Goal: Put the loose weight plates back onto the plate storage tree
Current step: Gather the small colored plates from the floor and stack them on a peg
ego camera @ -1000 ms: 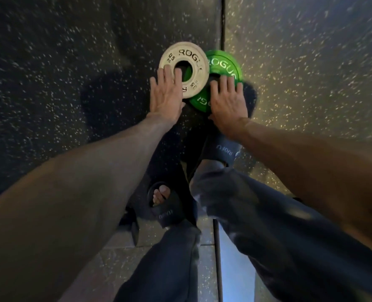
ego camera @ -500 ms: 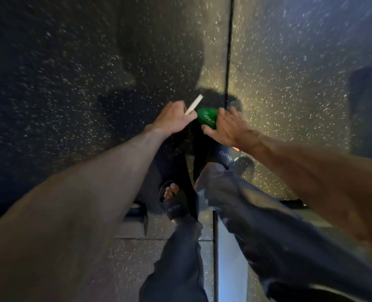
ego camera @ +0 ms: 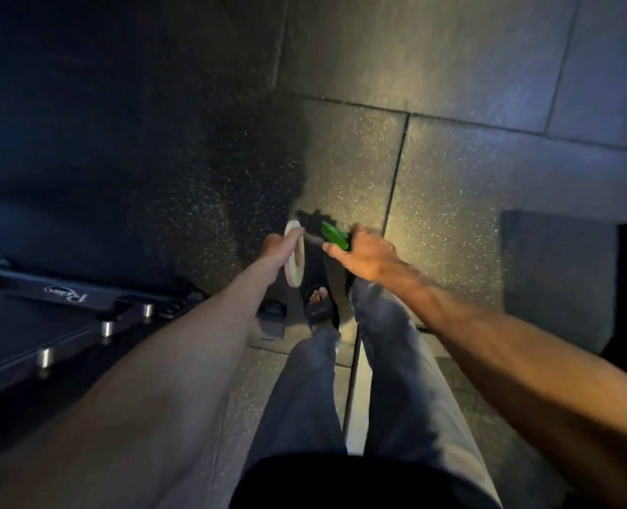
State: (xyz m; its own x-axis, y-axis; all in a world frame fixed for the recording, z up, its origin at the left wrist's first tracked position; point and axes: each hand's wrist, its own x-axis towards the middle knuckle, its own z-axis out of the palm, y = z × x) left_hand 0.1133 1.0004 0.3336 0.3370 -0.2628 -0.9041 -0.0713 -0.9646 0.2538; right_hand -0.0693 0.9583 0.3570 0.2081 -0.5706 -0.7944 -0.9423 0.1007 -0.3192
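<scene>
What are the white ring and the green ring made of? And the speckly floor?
The white plate looks smooth and matte, maybe rubber or painted metal; blur leaves it open. The green plate looks the same. The floor seems rubber tile: dark, pale flecks, seams.

head camera looks steeply down from above onto the speckled floor (ego camera: pixel 451 185), arms close.

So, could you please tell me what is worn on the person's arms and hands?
Nothing that shows: left forearm and right forearm are bare, no sleeves in view. The left hand and right hand are ungloved; no watch or ring shows, though the picture is blurred.
</scene>
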